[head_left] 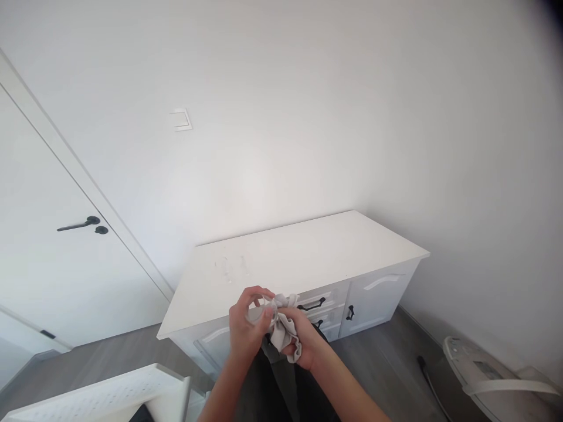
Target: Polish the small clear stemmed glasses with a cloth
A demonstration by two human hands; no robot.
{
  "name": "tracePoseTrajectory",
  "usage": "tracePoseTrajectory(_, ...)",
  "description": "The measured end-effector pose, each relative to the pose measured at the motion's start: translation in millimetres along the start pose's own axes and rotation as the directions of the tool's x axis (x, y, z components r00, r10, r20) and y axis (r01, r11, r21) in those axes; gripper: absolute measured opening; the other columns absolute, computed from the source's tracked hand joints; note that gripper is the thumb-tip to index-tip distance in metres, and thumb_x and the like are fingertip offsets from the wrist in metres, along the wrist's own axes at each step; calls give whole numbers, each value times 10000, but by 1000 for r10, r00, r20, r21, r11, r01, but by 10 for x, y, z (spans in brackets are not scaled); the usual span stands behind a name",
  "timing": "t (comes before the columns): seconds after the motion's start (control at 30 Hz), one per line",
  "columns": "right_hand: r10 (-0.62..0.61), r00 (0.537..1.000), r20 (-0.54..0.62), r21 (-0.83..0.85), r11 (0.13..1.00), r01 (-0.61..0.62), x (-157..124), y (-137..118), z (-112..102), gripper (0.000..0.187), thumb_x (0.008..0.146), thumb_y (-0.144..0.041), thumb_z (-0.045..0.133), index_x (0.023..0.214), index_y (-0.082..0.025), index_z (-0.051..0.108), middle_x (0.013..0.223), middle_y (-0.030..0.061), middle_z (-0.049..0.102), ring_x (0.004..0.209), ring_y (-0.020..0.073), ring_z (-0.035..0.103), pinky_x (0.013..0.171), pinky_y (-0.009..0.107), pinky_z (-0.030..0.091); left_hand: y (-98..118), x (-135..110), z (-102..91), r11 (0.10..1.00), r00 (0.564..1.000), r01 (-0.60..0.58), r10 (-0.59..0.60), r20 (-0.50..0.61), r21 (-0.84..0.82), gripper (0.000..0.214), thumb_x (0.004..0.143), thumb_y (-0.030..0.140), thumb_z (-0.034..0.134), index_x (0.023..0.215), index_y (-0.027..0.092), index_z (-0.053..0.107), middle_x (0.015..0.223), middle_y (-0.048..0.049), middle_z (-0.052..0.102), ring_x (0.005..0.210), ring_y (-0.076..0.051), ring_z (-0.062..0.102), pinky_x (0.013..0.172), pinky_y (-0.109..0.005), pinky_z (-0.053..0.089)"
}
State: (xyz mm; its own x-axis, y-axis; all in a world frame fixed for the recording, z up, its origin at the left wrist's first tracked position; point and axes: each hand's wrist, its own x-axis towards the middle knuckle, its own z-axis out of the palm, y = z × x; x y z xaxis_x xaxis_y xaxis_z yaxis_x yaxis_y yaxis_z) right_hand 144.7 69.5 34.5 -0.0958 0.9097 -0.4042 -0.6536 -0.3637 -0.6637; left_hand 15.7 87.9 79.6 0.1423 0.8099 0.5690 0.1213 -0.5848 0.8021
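Observation:
My left hand (247, 329) is curled around a clear glass (253, 316), with its round see-through rim showing between thumb and fingers. My right hand (303, 340) grips a crumpled pale grey cloth (284, 335), which is bunched against the glass. Part of the cloth sticks up behind my fingers, and some of it hangs below my right hand. Both hands meet in front of the near edge of a white cabinet (308, 249). Faint clear shapes (231, 268) show on the left of its top, too indistinct to name.
A white door (53, 246) with a black handle (79, 224) is at the left. A white panel-like piece of furniture (105, 390) stands at lower left. At lower right are a pale appliance-like object (492, 369) and a black cord (433, 390) on the grey floor.

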Motion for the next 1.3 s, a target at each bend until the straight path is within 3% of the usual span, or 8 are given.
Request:
tracePoseTrajectory(0.13,-350,911,-219,-36,936,351,-9,173,36,321,768,-473,777,853,-259,553,649,-69,519,536,113,448,456,209,373,15,13,106,974,953,228,-221,-208,8,289,998,445,550,857,221,663,959,-70,750,920,-244,680,825,-352,514)
tracePoseTrajectory(0.23,-542,801,-253,-86,838,540,-20,219,6,355,775,-493,799,794,-258,533,689,-53,502,641,125,461,588,223,452,-35,39,84,977,973,195,-204,-109,-90,337,1026,452,492,868,214,670,946,-70,741,871,-225,662,798,-344,503)
tracePoseTrajectory(0.4,12,998,-62,-13,1000,-13,-8,93,7,200,743,-351,713,708,-209,577,568,-21,531,400,86,311,344,218,186,-102,213,-113,977,987,111,-87,137,-180,393,866,582,677,971,203,668,868,-73,754,819,-248,680,787,-366,509)
tracePoseTrajectory(0.57,-95,986,-138,-3,995,96,36,196,70,265,774,-453,750,835,-233,616,583,-50,573,424,105,425,374,219,302,-9,259,-104,986,988,151,-148,46,-66,260,947,470,634,911,214,666,856,-53,745,831,-233,683,807,-354,493)
tracePoseTrajectory(0.77,-517,751,-411,-122,847,517,164,-59,-170,455,872,-688,642,1048,-270,684,981,4,734,957,198,668,740,265,529,-88,191,-58,976,978,202,-196,-76,78,215,927,459,662,915,244,665,938,-63,783,926,-279,714,871,-401,487)
tracePoseTrajectory(0.93,-320,945,67,-71,943,324,18,-168,-203,432,792,-594,804,1031,-240,734,1038,46,764,1045,245,688,806,312,539,-170,201,20,978,971,202,-193,143,-52,279,896,501,681,954,230,714,1150,-134,798,1176,-352,696,1058,-509,477)
tracePoseTrajectory(1.13,25,917,398,-190,980,56,-60,3,-306,582,508,-503,991,915,-190,717,789,14,711,714,196,657,712,332,517,-74,189,48,939,873,270,-145,466,-213,378,892,575,648,942,207,720,1051,-149,811,934,-314,760,834,-427,590)
tracePoseTrajectory(1.3,-320,876,361,-496,729,472,-45,-115,-249,452,751,-210,832,1177,-242,681,982,34,741,877,235,658,827,342,477,-95,98,107,975,966,209,-218,137,74,161,917,399,655,925,243,696,957,-83,806,930,-293,740,901,-438,536)
